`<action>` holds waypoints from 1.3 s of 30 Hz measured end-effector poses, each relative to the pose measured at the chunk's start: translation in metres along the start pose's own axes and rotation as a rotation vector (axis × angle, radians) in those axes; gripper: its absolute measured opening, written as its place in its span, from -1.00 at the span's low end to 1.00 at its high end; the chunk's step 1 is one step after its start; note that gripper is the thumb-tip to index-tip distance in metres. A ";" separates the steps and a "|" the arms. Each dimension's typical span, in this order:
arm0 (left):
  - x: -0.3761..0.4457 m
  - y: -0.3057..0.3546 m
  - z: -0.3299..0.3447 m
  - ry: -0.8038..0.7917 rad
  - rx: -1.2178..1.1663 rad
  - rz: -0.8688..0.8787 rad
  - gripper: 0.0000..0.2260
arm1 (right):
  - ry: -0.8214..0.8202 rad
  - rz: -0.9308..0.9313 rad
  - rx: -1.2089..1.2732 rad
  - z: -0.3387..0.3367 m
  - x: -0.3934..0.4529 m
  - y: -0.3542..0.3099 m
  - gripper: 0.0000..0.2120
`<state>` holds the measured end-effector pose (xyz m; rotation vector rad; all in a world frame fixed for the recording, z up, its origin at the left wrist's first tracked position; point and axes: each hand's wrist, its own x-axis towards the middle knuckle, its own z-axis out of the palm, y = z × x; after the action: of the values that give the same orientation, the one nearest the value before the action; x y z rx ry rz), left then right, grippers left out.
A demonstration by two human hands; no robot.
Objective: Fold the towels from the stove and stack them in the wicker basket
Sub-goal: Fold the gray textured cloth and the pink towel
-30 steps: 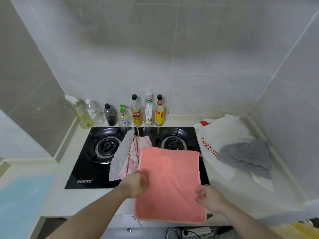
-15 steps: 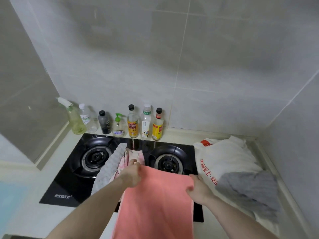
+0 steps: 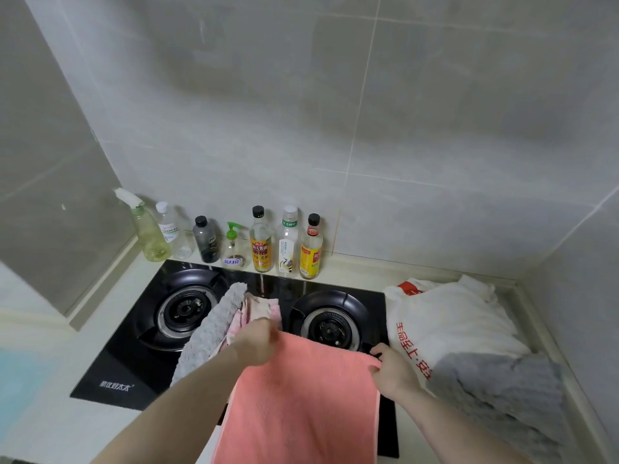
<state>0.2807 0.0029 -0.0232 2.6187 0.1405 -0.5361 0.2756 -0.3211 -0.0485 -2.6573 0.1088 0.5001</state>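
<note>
1. The pink towel (image 3: pixel 301 396) is now held up by its top edge above the stove (image 3: pixel 140 370); a second ago it was spread flat over the stove front and counter (image 3: pixel 50 416).
2. The left hand (image 3: pixel 256 341) is curled on the top left corner, and the right hand (image 3: pixel 390 368) pinches the top right corner.
3. The towel hangs full length, unfolded.
4. A grey towel (image 3: pixel 209 333) and a patterned towel (image 3: pixel 258 308) remain on the stove.
5. The wicker basket is not in view; folding is judged to be starting.
</note>
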 end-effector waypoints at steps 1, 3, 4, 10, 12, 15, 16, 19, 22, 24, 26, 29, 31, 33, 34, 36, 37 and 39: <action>-0.003 0.001 -0.004 0.043 -0.013 0.018 -0.87 | 0.016 -0.008 0.004 -0.005 -0.001 -0.001 -0.82; -0.008 0.003 -0.013 0.095 -0.021 0.049 -0.89 | 0.057 -0.024 0.007 -0.017 -0.006 -0.004 -0.81; -0.011 0.004 -0.018 0.106 -0.024 0.061 -0.89 | 0.077 -0.028 0.013 -0.023 -0.007 -0.004 -0.76; -0.040 0.007 -0.036 0.205 -0.021 0.194 -0.76 | 0.219 -0.046 0.099 -0.054 -0.028 -0.004 -0.74; -0.051 0.007 -0.036 0.235 -0.030 0.227 -0.77 | 0.256 -0.060 0.108 -0.058 -0.043 -0.007 -0.76; -0.073 0.007 -0.035 0.249 -0.054 0.222 -0.77 | 0.297 -0.074 0.115 -0.057 -0.068 -0.011 -0.76; -0.080 0.005 -0.034 0.248 -0.071 0.213 -0.77 | 0.305 -0.072 0.123 -0.054 -0.077 -0.010 -0.76; -0.100 -0.008 -0.025 0.219 -0.097 0.210 -0.79 | 0.322 -0.055 0.126 -0.043 -0.106 -0.005 -0.78; -0.122 -0.021 -0.016 0.214 -0.122 0.223 -0.83 | 0.341 -0.059 0.114 -0.027 -0.132 0.001 -0.73; -0.137 -0.029 -0.005 0.210 -0.125 0.253 -0.84 | 0.313 -0.065 0.095 -0.015 -0.148 0.006 -0.67; -0.151 -0.038 0.007 0.190 -0.097 0.267 -0.84 | 0.283 -0.054 0.088 -0.002 -0.161 0.013 -0.63; -0.168 -0.051 0.023 0.155 -0.032 0.269 -0.81 | 0.254 -0.036 0.062 0.019 -0.177 0.024 -0.60; -0.180 -0.055 0.033 0.133 0.003 0.277 -0.77 | 0.218 -0.021 0.042 0.033 -0.184 0.031 -0.66; -0.189 -0.060 0.044 0.092 0.021 0.274 -0.72 | 0.164 -0.001 0.042 0.046 -0.189 0.036 -0.67; -0.193 -0.062 0.050 0.068 0.029 0.270 -0.69 | 0.137 0.009 0.037 0.052 -0.190 0.038 -0.66; -0.199 -0.065 0.061 0.023 0.053 0.248 -0.64 | 0.104 0.026 0.029 0.062 -0.191 0.042 -0.66; -0.202 -0.066 0.065 -0.001 0.059 0.232 -0.61 | 0.089 0.037 0.029 0.066 -0.191 0.042 -0.66; -0.206 -0.069 0.076 -0.049 0.051 0.194 -0.59 | 0.068 0.050 0.017 0.073 -0.192 0.043 -0.67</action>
<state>0.0517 0.0279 -0.0330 2.6288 -0.1429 -0.5412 0.0659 -0.3289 -0.0569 -2.6608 0.1996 0.4226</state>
